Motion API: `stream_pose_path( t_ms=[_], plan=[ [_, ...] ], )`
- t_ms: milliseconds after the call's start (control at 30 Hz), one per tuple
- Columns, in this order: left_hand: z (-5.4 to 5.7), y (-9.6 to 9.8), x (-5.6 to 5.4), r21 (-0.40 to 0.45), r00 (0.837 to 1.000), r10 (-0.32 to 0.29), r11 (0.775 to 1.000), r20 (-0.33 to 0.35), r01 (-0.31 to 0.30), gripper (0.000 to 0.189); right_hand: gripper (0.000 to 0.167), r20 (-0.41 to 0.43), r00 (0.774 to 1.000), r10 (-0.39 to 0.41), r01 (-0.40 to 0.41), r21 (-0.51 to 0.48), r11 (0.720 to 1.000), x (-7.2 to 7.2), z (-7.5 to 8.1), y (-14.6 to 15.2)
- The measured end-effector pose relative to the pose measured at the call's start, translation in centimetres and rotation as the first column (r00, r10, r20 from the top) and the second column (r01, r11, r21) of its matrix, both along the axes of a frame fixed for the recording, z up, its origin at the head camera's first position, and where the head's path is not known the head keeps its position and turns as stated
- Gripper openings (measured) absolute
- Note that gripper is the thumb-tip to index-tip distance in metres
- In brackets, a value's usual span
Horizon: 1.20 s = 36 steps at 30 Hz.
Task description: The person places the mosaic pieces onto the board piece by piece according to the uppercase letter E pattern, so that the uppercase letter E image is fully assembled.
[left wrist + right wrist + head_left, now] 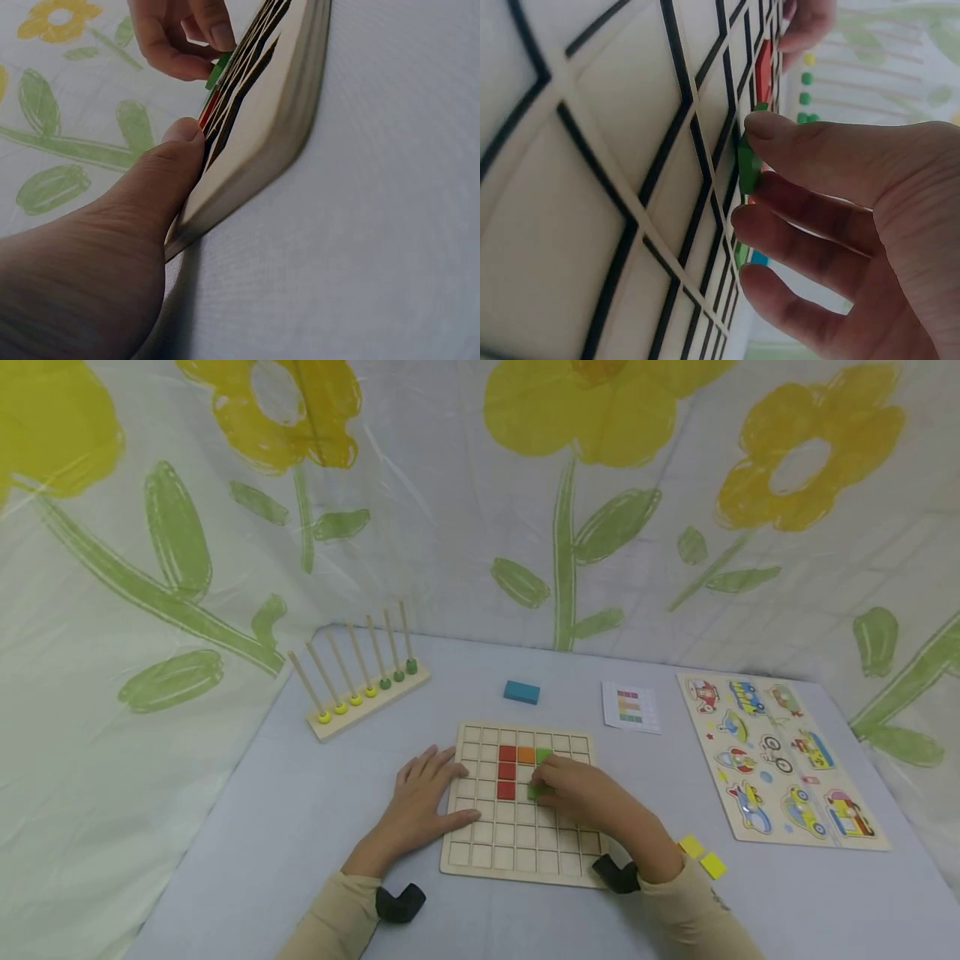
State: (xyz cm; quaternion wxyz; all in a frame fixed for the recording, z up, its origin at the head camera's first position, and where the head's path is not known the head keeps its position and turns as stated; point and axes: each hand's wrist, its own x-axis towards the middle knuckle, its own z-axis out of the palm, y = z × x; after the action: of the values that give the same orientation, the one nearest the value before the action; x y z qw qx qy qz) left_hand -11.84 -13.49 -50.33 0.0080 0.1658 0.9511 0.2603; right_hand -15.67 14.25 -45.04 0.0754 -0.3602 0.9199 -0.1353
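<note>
A wooden grid board (504,858) lies flat on the table, with three red tiles (507,771) in a column. To the right of the top red one sit an orange tile (526,755) and a green tile (543,753). My right hand (588,787) pinches another green tile (748,169) between thumb and fingers, tilted close over the grid. Fingers spread, my left hand (426,797) rests at the board's left edge. Its thumb (176,154) lies on top of the board's border in the left wrist view.
Two yellow tiles (712,865) lie beside my right wrist. Beyond the board are a blue block (521,692) and a printed pattern card (637,717). A rack of upright pegs with beads (330,727) stands back left; a vehicle puzzle board (712,720) lies on the right.
</note>
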Motion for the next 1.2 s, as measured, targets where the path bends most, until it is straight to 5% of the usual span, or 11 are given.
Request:
stream_pose_path(
  t_ms=[533, 1200],
  plan=[
    [0.3, 0.1, 0.1, 0.025, 1.0, 0.0, 1.0, -0.002, 0.0, 0.062, 0.016, -0.038, 0.997, 0.066, -0.065, 0.007, 0.998, -0.1, 0.1, -1.5],
    [0.3, 0.0, 0.1, 0.021, 1.0, -0.003, 1.0, -0.008, 0.003, 0.062, 0.016, 0.009, 1.0, 0.029, -0.03, 0.05, 0.998, 0.2, 0.6, -2.0]
  ],
)
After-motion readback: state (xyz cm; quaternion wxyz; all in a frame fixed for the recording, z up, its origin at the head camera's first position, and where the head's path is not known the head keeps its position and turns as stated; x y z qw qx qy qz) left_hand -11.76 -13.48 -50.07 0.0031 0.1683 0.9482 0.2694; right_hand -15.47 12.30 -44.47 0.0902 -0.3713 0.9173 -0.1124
